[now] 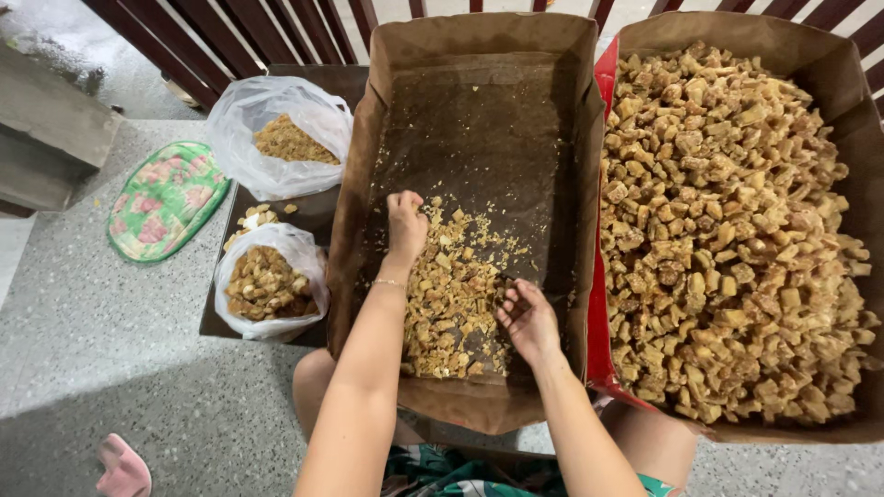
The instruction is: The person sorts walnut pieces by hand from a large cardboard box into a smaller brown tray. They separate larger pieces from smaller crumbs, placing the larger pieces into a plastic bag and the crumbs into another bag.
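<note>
right hand (528,317) lies nearest, palm up, fingers loosely curled around a few brown chunks, at the near end of the heap of fried chunks (453,299) in the paper-lined box (479,55). best to pinch lightly so pieces don't crumble. beyond its fingertips, left hand (405,224) presses palm down, fingers together on the heap's far end.
</note>
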